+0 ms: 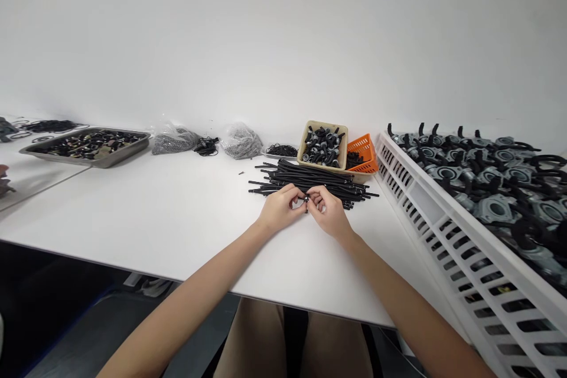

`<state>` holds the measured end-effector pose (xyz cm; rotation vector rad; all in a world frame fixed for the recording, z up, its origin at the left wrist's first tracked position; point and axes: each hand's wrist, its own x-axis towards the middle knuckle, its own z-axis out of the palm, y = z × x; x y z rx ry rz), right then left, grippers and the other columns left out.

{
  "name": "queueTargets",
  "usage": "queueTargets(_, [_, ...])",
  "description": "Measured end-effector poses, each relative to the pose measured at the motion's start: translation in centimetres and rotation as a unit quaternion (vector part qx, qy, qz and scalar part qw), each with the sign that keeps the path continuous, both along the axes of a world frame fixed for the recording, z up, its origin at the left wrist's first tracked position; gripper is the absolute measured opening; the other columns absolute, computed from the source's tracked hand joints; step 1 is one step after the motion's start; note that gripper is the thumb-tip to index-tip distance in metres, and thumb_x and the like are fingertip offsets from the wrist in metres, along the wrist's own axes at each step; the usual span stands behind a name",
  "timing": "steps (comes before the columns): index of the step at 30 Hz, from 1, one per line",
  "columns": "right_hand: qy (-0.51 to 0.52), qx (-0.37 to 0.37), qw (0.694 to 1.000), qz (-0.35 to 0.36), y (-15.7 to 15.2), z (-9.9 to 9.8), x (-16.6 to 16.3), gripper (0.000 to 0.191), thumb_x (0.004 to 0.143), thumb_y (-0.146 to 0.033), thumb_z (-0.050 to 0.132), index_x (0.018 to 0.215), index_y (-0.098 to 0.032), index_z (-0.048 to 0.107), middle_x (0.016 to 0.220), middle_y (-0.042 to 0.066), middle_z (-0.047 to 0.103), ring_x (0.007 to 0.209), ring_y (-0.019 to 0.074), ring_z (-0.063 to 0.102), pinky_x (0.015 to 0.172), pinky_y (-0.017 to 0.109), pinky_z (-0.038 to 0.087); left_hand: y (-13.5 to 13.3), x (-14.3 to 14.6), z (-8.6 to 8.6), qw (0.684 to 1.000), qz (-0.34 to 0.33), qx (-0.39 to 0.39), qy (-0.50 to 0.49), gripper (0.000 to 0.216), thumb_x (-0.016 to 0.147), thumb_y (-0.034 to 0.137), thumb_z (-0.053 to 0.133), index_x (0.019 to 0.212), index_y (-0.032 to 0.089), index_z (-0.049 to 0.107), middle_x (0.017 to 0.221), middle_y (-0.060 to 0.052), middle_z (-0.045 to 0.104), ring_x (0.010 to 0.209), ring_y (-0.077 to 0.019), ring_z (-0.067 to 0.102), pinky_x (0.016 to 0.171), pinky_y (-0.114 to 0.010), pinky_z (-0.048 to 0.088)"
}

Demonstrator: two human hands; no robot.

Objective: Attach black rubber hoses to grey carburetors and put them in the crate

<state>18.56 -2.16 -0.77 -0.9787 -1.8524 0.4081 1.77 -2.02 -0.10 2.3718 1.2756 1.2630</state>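
Note:
My left hand (280, 208) and my right hand (326, 208) meet over the white table (177, 218), fingers pinched together on a small black part (306, 199) between them. Right behind the hands lies a pile of black rods (310, 180). A beige tray (323, 144) of black and grey fittings stands behind the rods, with an orange basket (363, 153) beside it.
A white slotted crate (443, 230) of grey castings with black hoses fills the right side. At the back left stand a metal pan (88, 146) of dark parts, two plastic bags (241, 140) and loose black rings (281, 150). Another person's hand (3, 180) shows at the left edge.

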Motion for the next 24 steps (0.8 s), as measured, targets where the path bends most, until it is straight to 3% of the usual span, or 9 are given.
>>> queueTargets(24, [-0.023,-0.003,1.000,0.016,-0.18,0.12,-0.08,0.012,0.085,-0.020,0.051,0.094,-0.021,0.059,0.083,0.002,0.062,0.066,0.0135,0.054,0.059,0.025,0.044,-0.06,-0.11,0.11,1.000,-0.002,-0.014,-0.003,0.012,0.080,0.025,0.062,0.077,0.020,0.051,0.074,0.004,0.050,0.060,-0.0098,0.047,0.058,-0.022,0.037])
